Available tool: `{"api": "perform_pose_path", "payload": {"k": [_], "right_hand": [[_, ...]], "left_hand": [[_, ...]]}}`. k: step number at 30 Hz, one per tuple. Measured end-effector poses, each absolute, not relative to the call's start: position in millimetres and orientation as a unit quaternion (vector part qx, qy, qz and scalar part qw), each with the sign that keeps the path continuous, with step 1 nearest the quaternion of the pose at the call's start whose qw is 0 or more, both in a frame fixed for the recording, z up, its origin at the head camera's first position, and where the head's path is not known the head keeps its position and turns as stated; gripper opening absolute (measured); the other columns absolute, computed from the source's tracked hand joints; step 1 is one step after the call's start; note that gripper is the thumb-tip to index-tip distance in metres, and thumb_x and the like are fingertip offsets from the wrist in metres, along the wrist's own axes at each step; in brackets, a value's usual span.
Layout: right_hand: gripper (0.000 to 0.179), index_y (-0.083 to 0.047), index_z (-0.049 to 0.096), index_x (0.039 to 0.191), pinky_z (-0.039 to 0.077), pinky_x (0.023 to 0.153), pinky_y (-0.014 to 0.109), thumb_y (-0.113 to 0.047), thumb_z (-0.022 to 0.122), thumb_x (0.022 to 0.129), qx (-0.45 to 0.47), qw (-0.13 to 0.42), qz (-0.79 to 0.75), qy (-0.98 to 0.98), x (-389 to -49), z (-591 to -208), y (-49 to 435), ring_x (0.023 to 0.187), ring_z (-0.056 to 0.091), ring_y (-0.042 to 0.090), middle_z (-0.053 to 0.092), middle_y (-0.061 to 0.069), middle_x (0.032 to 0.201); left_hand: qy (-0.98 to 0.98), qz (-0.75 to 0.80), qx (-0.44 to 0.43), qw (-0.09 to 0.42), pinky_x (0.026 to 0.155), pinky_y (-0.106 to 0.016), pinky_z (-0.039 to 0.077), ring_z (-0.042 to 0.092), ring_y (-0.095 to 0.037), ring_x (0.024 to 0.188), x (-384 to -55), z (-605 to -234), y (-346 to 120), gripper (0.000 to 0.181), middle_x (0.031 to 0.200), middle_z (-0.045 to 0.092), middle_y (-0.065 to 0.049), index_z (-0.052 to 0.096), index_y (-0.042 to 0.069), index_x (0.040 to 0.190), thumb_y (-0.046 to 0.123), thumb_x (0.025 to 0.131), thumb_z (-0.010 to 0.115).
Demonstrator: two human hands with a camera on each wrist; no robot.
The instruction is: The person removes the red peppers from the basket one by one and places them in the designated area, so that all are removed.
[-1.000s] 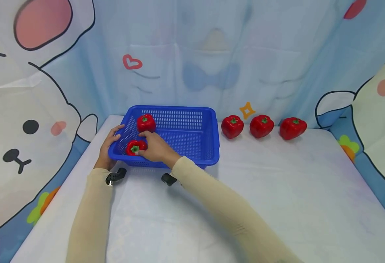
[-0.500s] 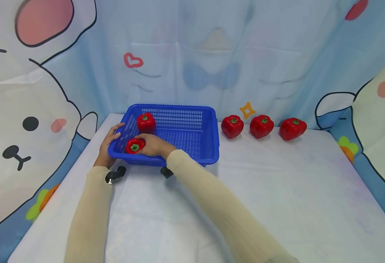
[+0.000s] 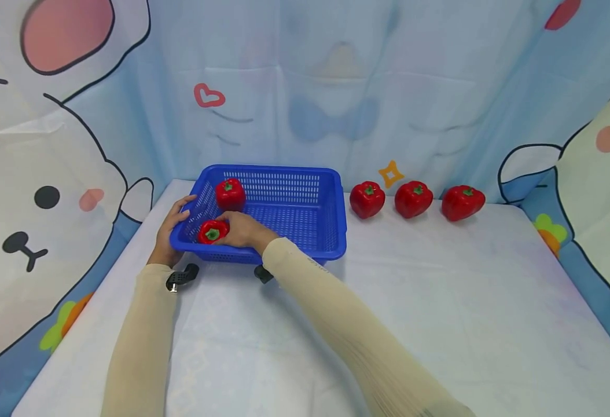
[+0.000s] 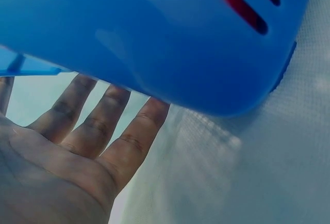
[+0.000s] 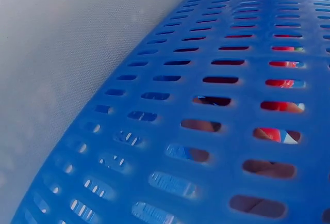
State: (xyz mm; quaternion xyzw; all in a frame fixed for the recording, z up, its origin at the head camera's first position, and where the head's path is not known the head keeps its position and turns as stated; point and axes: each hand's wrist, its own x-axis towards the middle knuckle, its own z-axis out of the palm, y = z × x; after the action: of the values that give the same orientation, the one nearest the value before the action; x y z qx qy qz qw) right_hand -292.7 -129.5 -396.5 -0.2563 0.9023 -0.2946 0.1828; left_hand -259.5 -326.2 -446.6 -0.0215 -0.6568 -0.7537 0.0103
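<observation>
Against the left end of a blue plastic basket [image 3: 342, 220], my left hand [image 3: 165, 234] holds the rim, its digits overlapping it in the head view. The left wrist view shows spread fingers [image 4: 136, 141] along the outside, fingertips hidden behind the blue wall. Inside the front left corner lies a red bell pepper [image 3: 207, 227] with a green stem, and my right hand [image 3: 245, 230] grips its right side between thumb and fingers. Behind it in the basket is another red bell pepper [image 3: 230, 196]. The perforated wall [image 5: 170, 105] mostly covers the right hand in the right wrist view.
To the right of the basket, three red bell peppers stand in a row: a near one [image 3: 367, 200], a middle one [image 3: 413, 199] and a far one [image 3: 463, 202]. A white cloth [image 3: 419, 301] covers the table, and a printed curtain [image 3: 305, 87] hangs behind.
My right hand has settled lower and closer around the front pepper, which shifts only slightly. The left hand stays at the basket's left end, and the other peppers keep their places.
</observation>
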Motion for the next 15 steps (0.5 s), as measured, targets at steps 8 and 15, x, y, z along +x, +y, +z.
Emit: {"api": "perform_pose_path", "payload": {"k": [8, 15], "right_hand": [[0.068, -0.012, 0.048, 0.143, 0.048, 0.105, 0.04, -0.033, 0.076, 0.085, -0.265, 0.151, -0.287, 0.908, -293.2, -394.8, -129.2, 0.124, 0.057, 0.023, 0.059, 0.007, 0.138], [0.073, -0.012, 0.048, 0.142, 0.051, 0.1, 0.04, -0.037, 0.079, 0.08, -0.264, 0.113, -0.333, 0.898, -292.0, -391.6, -122.8, 0.124, 0.057, 0.023, 0.059, 0.007, 0.137]], "left_hand": [[-0.659, -0.752, -0.016, 0.006, 0.114, -0.044, 0.035, 0.026, -0.034, 0.147, -260.0, -442.1, -325.2, 0.046, 0.164, 0.016, -0.005, 0.033, 0.036, 0.148, 0.034, 0.103, 0.037], [-0.665, -0.747, -0.004, 0.003, 0.111, -0.04, 0.039, 0.025, -0.033, 0.148, -259.6, -443.4, -325.0, 0.047, 0.165, 0.015, -0.004, 0.032, 0.038, 0.149, 0.036, 0.103, 0.037]]}}
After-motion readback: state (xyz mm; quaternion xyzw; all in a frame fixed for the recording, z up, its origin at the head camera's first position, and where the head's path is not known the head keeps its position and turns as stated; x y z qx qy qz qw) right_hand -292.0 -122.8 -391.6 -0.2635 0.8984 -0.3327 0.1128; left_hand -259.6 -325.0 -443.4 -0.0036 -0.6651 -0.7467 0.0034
